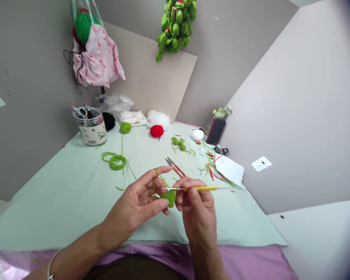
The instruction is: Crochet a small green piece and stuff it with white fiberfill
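My left hand point(144, 200) pinches a small green crochet piece point(169, 197) between thumb and fingers. Green yarn runs over its raised index finger and down to the piece. In my right hand point(196, 202) a crochet hook point(205, 188) with a yellow handle lies level, held between thumb and fingers. The hook's silver tip points left and sits at the upper edge of the crochet piece; whether it is inside a stitch I cannot tell. Just beyond my hands lie thread snips point(176, 167) with orange handles. A loose coil of green yarn point(114, 160) rests to the left.
Farther back are a green yarn ball point(125, 127), a red yarn ball point(156, 131), white stuffing point(159, 118) and small green crochet pieces point(179, 144). A jar of tools point(92, 130) stands back left. Yarn scraps point(212, 171), white paper point(229, 170) and a phone point(216, 131) lie right.
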Demonstrator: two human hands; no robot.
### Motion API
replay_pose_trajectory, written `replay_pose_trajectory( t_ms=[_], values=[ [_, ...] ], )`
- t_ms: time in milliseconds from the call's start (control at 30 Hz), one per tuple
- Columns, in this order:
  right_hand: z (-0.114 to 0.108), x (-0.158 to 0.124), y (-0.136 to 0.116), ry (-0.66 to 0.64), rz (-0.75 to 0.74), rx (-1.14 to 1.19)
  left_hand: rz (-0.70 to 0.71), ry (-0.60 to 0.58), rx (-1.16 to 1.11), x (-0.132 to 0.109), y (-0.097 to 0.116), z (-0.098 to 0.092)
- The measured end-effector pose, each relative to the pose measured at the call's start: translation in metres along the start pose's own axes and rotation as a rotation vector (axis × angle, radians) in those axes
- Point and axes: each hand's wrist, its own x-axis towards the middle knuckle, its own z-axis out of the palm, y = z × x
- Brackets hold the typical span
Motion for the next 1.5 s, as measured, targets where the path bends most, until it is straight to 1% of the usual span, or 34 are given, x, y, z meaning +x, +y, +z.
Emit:
replay_pose_trajectory(
  t_ms=[167, 267, 400, 533, 733, 867, 1033, 1100, 1167, 1233, 1267, 1300, 1333, 1400, 1467, 1500],
  values=[
    [-0.002, -0.002, 0.003, -0.039, -0.027, -0.086, -0.043, -0.024, 0.005, 0.000, 0.001, -0.001],
    [-0.002, -0.004, 0.005, -0.040, -0.050, -0.111, -0.062, -0.041, 0.005, 0.000, 0.000, -0.003],
    [0.000, -0.004, 0.004, -0.009, -0.050, -0.085, -0.043, 0.005, 0.023, 0.000, -0.002, -0.004],
    [0.002, -0.002, 0.000, 0.007, 0.012, -0.026, -0.039, 0.043, 0.099, -0.001, 0.000, -0.006],
    [0.000, -0.001, -0.004, -0.023, 0.009, -0.034, -0.044, 0.051, 0.130, -0.006, 0.003, -0.006],
    [-0.004, -0.006, -0.007, -0.044, -0.070, -0.155, -0.039, 0.138, 0.180, -0.008, 0.006, -0.001],
    [-0.003, -0.015, -0.011, -0.066, -0.256, -0.419, 0.008, 0.202, 0.352, -0.010, 0.008, 0.001],
    [-0.002, -0.017, -0.011, -0.095, -0.341, -0.525, 0.076, 0.212, 0.446, -0.011, 0.004, 0.000],
    [-0.004, -0.020, -0.010, -0.136, -0.426, -0.625, 0.187, 0.241, 0.522, -0.013, -0.001, 0.000],
    [-0.008, -0.023, -0.006, -0.157, -0.503, -0.759, 0.269, 0.307, 0.531, -0.013, -0.006, 0.002],
    [-0.010, -0.024, -0.002, -0.166, -0.544, -0.840, 0.267, 0.338, 0.493, -0.013, -0.007, 0.003],
    [-0.012, -0.026, 0.001, -0.172, -0.586, -0.922, 0.232, 0.349, 0.422, -0.012, -0.007, 0.004],
    [-0.014, -0.028, 0.005, -0.184, -0.629, -0.996, 0.170, 0.332, 0.323, -0.011, -0.007, 0.005],
    [-0.017, -0.030, 0.012, -0.175, -0.700, -1.051, -0.012, 0.229, 0.103, -0.007, -0.002, 0.006],
    [-0.016, -0.031, 0.015, -0.141, -0.695, -0.977, -0.174, 0.137, -0.063, -0.003, 0.004, 0.004],
    [-0.014, -0.030, 0.014, -0.123, -0.653, -0.907, -0.217, 0.126, -0.102, -0.002, 0.008, 0.002]
  ],
)
